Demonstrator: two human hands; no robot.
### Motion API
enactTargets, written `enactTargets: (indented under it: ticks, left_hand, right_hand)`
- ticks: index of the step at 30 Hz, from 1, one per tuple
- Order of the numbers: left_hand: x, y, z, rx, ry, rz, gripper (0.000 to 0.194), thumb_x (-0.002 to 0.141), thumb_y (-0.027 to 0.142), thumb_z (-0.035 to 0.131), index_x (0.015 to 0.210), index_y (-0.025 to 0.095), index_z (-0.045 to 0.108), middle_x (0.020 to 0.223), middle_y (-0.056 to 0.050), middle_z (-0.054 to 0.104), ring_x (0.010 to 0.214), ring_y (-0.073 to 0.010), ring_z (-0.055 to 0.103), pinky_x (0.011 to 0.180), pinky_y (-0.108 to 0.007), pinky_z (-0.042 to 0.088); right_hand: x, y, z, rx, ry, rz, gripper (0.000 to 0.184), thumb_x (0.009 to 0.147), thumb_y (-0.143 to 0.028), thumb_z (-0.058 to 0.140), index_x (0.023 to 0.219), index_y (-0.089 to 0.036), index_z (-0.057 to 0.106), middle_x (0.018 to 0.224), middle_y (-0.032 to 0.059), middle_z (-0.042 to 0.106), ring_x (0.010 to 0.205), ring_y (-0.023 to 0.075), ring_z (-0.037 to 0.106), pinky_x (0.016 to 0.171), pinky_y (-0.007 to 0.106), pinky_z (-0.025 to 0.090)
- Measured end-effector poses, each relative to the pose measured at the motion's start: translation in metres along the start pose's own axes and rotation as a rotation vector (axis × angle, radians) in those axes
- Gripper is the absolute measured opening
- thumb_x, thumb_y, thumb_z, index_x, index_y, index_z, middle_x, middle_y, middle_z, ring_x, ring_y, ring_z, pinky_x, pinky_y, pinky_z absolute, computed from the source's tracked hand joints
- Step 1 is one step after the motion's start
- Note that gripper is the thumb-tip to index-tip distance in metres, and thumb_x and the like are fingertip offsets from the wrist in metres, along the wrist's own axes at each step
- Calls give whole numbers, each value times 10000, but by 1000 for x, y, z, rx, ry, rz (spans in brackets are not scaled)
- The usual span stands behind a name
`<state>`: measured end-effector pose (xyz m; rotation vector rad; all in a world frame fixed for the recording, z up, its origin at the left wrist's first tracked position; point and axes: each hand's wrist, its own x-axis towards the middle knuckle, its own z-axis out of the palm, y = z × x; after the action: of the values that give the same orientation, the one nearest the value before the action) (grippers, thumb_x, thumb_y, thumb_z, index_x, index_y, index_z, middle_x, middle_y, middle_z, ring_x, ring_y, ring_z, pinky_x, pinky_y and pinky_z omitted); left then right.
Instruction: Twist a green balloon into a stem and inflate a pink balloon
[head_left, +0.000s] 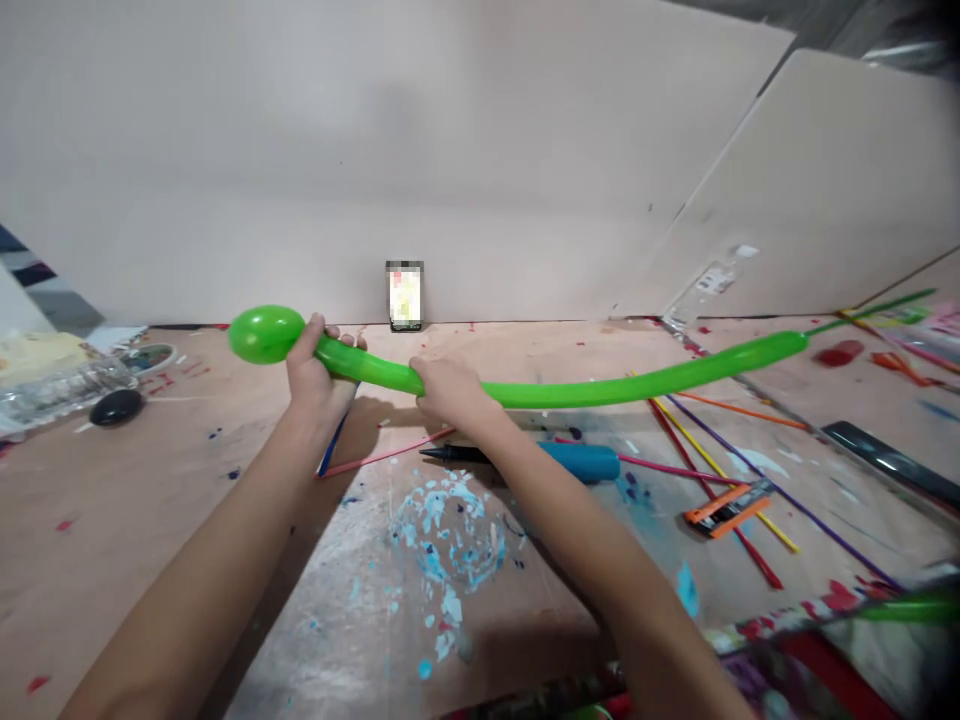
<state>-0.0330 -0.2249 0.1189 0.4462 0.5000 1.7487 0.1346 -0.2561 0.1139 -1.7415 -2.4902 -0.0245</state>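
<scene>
A long green modelling balloon (600,394) stretches across the view above the table, round and bulging at its left end and thin, uninflated at its right tip. My left hand (315,365) is closed around it just right of the round bulge. Further along, my right hand (450,388) grips the same balloon near its middle-left part. Below my right forearm lies a blue hand pump (577,461) with a black nozzle, partly hidden by the arm.
A phone (405,296) leans upright against the white wall (450,150). Several uninflated balloons (705,455) lie right, near an orange-and-black item (727,508). A plastic bottle (709,290) leans at the back right. A black oval object (117,407) sits left on the paint-spattered table (187,500).
</scene>
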Motion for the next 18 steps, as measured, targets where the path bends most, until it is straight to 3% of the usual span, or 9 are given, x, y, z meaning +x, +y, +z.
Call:
enactTargets:
  ticks: [7,12,18]
  left_hand:
    - [-16,-26,-3,63,96,-89,403,739,200,660,532,187,315,398,93,276,335,-44,310,402,-181,366]
    - [-29,-31,0,116,65,-93,398,672,107,581,491,186,235,377,87,208,314,-34,226,350,-176,261]
    - [-47,-31,12,183,-79,-45,431,631,131,623,506,182,214,406,89,168,321,-28,201,348,-179,227]
  right_hand:
    - [2,-3,14,15,66,16,292,776,-226,558,1068,-209,570,1016,87,691,952,275,642,744,336,457]
    - [-1,-8,21,59,88,-34,256,818,-365,555,1031,-230,601,961,78,708,926,258,653,732,317,454]
    - [-4,-18,19,99,84,-75,229,785,-319,564,972,-227,656,960,82,723,872,269,672,702,328,468]
